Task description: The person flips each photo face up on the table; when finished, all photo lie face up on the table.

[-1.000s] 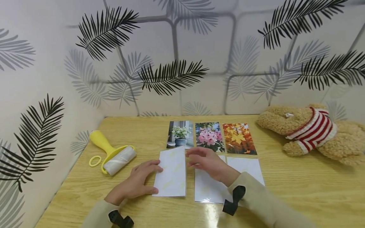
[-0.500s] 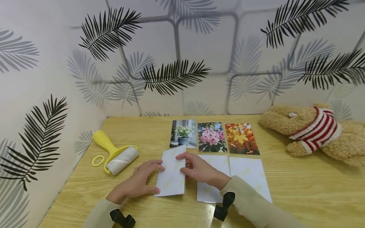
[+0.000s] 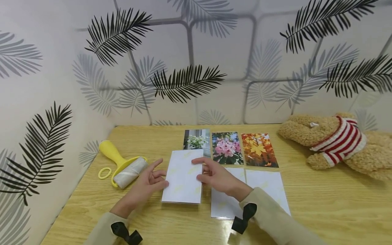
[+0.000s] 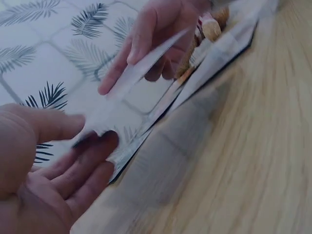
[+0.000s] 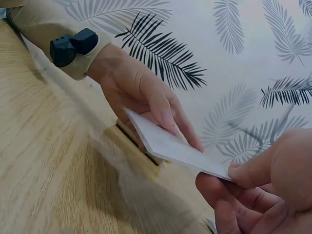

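Lifted off the wooden table (image 3: 171,224), a photo print (image 3: 182,180) faces me with its white back, marked faintly in yellow. My left hand (image 3: 145,185) pinches its left edge, thumb on top and fingers beneath, index finger pointing away. At the right edge my right hand (image 3: 220,178) pinches it between thumb and fingers. In the left wrist view the print (image 4: 126,92) appears nearly edge-on, with the thumb at its border. The right wrist view also shows the print (image 5: 180,152) between both hands. Its underside is hidden.
Behind lie photos of a potted plant (image 3: 197,141), pink flowers (image 3: 227,148) and maple leaves (image 3: 258,148). Two white-backed prints, one (image 3: 222,206) partly under my right forearm and another (image 3: 266,183), lie right. A yellow lint roller (image 3: 128,172), yellow ring (image 3: 104,173) and teddy bear (image 3: 340,143) flank them.
The right hand has moved left and taken hold of the print's right edge. The print has risen from the table, now overlapping the plant photo, and the left hand's grip has shifted.
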Tool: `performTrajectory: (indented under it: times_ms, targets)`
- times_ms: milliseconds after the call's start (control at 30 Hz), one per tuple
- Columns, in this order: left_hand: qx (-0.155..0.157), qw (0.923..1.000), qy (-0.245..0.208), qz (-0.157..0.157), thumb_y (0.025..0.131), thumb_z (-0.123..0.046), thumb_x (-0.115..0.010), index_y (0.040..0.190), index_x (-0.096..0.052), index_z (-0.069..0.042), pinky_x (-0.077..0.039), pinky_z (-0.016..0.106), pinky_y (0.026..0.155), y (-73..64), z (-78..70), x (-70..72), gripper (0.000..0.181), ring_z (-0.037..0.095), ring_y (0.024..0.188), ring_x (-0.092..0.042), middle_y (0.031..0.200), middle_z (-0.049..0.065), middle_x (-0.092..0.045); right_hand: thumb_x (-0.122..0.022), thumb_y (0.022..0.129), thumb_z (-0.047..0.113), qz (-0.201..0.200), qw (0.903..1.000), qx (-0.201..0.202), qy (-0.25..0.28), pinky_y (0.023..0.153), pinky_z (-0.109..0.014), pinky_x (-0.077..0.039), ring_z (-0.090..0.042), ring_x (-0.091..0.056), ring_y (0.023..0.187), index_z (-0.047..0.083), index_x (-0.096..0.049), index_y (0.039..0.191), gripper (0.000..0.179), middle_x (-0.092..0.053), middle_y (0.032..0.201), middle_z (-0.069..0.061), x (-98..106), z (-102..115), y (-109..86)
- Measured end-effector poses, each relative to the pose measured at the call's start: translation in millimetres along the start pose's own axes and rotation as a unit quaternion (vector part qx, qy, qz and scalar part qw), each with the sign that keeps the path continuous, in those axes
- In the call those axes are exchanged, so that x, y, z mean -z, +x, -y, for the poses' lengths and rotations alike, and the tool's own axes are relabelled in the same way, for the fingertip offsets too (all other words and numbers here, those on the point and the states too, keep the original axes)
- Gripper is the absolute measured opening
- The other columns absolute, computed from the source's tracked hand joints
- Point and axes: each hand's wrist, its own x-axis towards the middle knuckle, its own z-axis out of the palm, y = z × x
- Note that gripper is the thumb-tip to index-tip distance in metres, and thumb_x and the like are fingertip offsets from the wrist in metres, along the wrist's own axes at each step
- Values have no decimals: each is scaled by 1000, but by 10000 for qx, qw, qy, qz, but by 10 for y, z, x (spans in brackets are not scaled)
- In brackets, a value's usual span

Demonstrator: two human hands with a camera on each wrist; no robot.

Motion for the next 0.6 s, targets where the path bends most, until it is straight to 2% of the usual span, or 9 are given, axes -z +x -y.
performTrajectory:
  times_ms: [33, 133, 267, 333, 433, 600]
  targets:
    - [-22, 9998, -194, -32, 92, -4, -62, 153, -10, 1, -51, 19, 83, 3, 0, -2, 79, 9, 95, -63, 119, 15, -57, -56, 95, 3, -26, 10000, 29, 33, 60, -27, -33, -15, -27, 58, 8, -47, 138, 44, -29, 68, -1, 5, -4, 3]
    - [-35, 9985, -545, -101, 92, -2, -60, 149, -22, 4, -51, 18, 81, 10, 11, -9, 69, 5, 92, -63, 110, 3, -58, -57, 95, 3, -5, 9999, 140, -3, 62, -27, -38, -15, -36, 59, 8, -47, 137, 44, -40, 67, -2, 5, -32, 8]
    - [5, 9950, -1000, -37, 93, -1, -58, 145, -29, 8, -52, 21, 82, 18, 55, -12, 60, 6, 95, -63, 108, -2, -60, -59, 94, 7, 130, 9969, 408, -667, 61, -25, -43, -13, -48, 62, 9, -47, 137, 44, -56, 70, -4, -18, -78, 10]
    - [-39, 9926, -1211, 52, 94, 0, -56, 144, -28, 10, -53, 22, 82, 17, 72, -8, 58, 7, 98, -63, 110, -3, -61, -60, 95, 10, 192, 9915, 535, -1172, 58, -23, -40, -10, -47, 60, 12, -46, 137, 45, -55, 69, 0, -30, -84, 8]
    - [-116, 9893, -1442, 189, 95, 0, -55, 144, -28, 7, -54, 24, 78, 3, 74, 5, 57, 8, 98, -63, 112, -2, -61, -59, 96, 15, 326, 9826, 723, -1678, 55, -21, -36, -7, -41, 55, 14, -46, 138, 45, -48, 64, 2, -45, -71, -7]
    - [-218, 9836, -1684, 608, 96, -2, -54, 144, -31, -2, -55, 26, 78, -23, 32, 19, 53, 11, 98, -62, 114, 1, -58, -57, 97, 15, 630, 9775, 943, -1777, 56, -21, -37, -5, -42, 57, 12, -48, 138, 42, -50, 69, 2, -70, -47, -20]
